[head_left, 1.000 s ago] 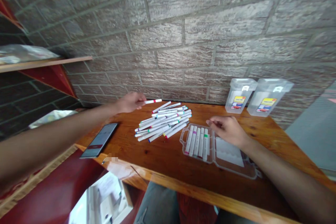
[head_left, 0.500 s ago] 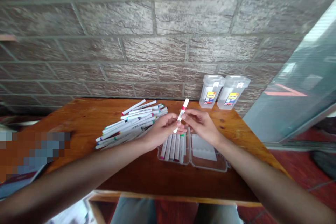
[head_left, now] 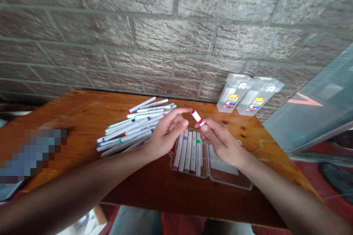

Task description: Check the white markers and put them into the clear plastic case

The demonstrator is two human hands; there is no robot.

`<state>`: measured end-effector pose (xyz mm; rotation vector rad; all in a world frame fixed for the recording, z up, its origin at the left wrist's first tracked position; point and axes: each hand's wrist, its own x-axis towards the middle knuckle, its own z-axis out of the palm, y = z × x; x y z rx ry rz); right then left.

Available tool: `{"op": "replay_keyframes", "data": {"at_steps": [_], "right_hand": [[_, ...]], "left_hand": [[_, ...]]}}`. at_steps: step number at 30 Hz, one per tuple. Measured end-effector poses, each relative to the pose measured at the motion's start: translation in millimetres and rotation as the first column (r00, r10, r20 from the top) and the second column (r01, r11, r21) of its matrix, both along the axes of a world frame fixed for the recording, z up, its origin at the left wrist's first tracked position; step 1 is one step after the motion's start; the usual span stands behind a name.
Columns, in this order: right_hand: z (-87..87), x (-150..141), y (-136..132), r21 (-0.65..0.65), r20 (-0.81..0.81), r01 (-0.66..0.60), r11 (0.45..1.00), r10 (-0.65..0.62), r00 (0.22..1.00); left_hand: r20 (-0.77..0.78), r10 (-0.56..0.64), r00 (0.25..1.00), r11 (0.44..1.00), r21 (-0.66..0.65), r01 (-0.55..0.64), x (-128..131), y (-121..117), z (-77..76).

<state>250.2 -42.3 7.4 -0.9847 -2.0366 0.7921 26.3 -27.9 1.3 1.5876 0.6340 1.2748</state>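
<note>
Between the thumb and fingers of my right hand (head_left: pixel 220 137) is a white marker (head_left: pixel 196 116) with a red band and a red end, tilted up to the left. My left hand (head_left: pixel 168 132) is open, its index finger stretched out to the marker's end and its thumb apart; whether the fingertip touches is hard to tell. Below both hands lies an open clear plastic case (head_left: pixel 230 184). Its left half holds a row of several white markers (head_left: pixel 188 154); a white card (head_left: pixel 224 163) lies in the right half, partly covered by my right hand.
A loose heap of white markers (head_left: pixel 131 130) with coloured ends lies left of my left hand. Two clear plastic boxes (head_left: pixel 231 93) with labels stand at the back right, by the brick wall (head_left: pixel 154 36). The wooden table's (head_left: pixel 82 117) left side bears a blurred-out object.
The marker has turned, its upper end now leaning left instead of right. My left hand has let go of it and opened; my right hand holds it alone. The view has shifted slightly.
</note>
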Motion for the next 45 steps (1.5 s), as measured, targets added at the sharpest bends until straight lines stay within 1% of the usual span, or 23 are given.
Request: {"op": "replay_keyframes", "data": {"at_steps": [2,4,7,9,11,13,16,19,21,24,30,34,37,39,41,43,45], "right_hand": [[1.3,3,1,0.012,0.03,-0.004,1.0,0.004,1.0],[3.6,5,3,-0.007,0.023,-0.022,1.0,0.022,0.999],[7.8,6,8,-0.04,0.0,-0.044,0.998,0.044,0.999],[10.1,7,10,-0.056,-0.024,-0.037,0.998,0.035,0.999],[12.0,8,11,-0.079,-0.05,-0.022,0.997,0.018,0.999],[14.2,11,11,-0.082,-0.057,-0.014,0.997,0.009,0.998],[18.2,15,12,-0.032,-0.02,-0.019,0.999,0.018,1.0],[22.1,17,12,0.019,-0.009,-0.052,0.998,0.052,0.999],[23.7,17,13,0.04,-0.023,-0.084,0.996,0.085,0.996],[24.0,17,13,0.058,-0.021,-0.117,0.991,0.119,0.993],[22.9,16,12,0.021,0.009,-0.097,0.995,0.097,0.995],[23.4,15,13,-0.008,-0.016,-0.107,0.994,0.107,0.994],[21.3,16,16,-0.086,-0.109,-0.08,0.993,0.071,0.992],[18.0,18,19,-0.149,-0.177,-0.03,0.988,0.003,0.984],[14.3,19,22,-0.235,-0.239,0.026,0.972,-0.084,0.967],[11.2,18,23,-0.321,-0.35,0.009,0.947,-0.128,0.928],[9.7,15,23,-0.393,-0.422,-0.019,0.919,-0.162,0.892]], "left_hand": [[0.047,-0.086,0.995,0.996,-0.012,0.086,-1,1,-3.2],[0.113,-0.139,0.984,0.989,-0.033,0.144,0,2,-4.9],[0.201,-0.161,0.966,0.979,-0.094,0.182,2,2,-4.0],[0.246,-0.178,0.953,0.963,-0.156,0.22,3,2,-2.4],[0.288,-0.222,0.932,0.929,-0.227,0.291,2,2,-1.0],[0.328,-0.268,0.906,0.884,-0.29,0.367,2,2,-0.3],[0.365,-0.316,0.876,0.827,-0.347,0.443,1,3,-0.1],[0.385,-0.349,0.854,0.788,-0.374,0.49,1,2,1.0],[0.381,-0.359,0.852,0.776,-0.385,0.499,0,1,2.4],[0.349,-0.354,0.868,0.778,-0.405,0.481,0,0,3.9],[0.288,-0.337,0.896,0.802,-0.41,0.433,1,1,0.6],[0.327,-0.328,0.886,0.794,-0.412,0.446,2,2,0.4],[0.39,-0.281,0.877,0.794,-0.418,0.441,3,5,1.7],[0.44,-0.233,0.867,0.804,-0.414,0.426,2,8,2.3],[0.481,-0.219,0.849,0.806,-0.4,0.435,1,12,2.6],[0.511,-0.228,0.829,0.794,-0.395,0.462,-1,15,2.4],[0.534,-0.244,0.809,0.774,-0.395,0.494,-2,17,1.8]]}}
